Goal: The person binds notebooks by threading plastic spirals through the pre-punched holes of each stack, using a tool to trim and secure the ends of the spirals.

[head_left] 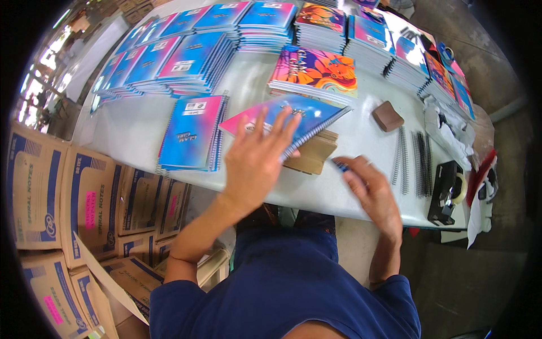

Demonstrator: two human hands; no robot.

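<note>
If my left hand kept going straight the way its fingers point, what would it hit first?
The left hand already rests on the blue-and-pink spiral notebook. Going straight on, up the table, it would probably meet the orange-covered notebook stack next, though the depth is hard to judge.

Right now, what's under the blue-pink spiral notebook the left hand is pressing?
Under the spiral notebook pressed by the left hand lies a stack of brown cardboard sheets on the white table. The stack's far part is covered.
</note>
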